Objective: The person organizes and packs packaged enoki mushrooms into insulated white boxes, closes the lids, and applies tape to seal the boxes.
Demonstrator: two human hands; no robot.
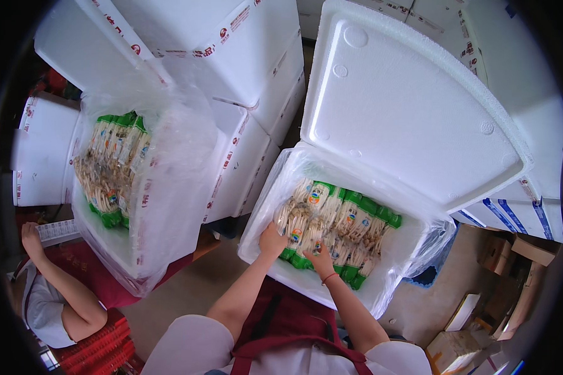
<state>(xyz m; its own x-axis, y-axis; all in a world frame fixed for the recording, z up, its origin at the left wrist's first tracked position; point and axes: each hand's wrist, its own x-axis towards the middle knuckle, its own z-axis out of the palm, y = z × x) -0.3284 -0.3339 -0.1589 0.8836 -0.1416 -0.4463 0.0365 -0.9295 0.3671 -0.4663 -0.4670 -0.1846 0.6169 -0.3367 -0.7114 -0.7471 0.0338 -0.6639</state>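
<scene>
Packs of long-stemmed mushrooms [347, 225] in clear film with green ends lie in two rows in a white foam box [281, 276] lined with a clear plastic bag [422, 248]. My left hand [273, 241] rests at the left end of the near row, against a pack; its fingertips are partly hidden. My right hand [321, 261] is over the near row with thumb and fingers apart, touching a pack there. Whether either hand grips a pack cannot be told. A red cord is around my right wrist.
The foam lid [417, 108] stands beyond the box. At left, a second lined foam box [169, 225] holds similar packs, with a co-worker's hand [32, 239] near a printed label sheet [58, 232]. White boxes [244, 51] are stacked behind; cardboard boxes [452, 349] lie lower right.
</scene>
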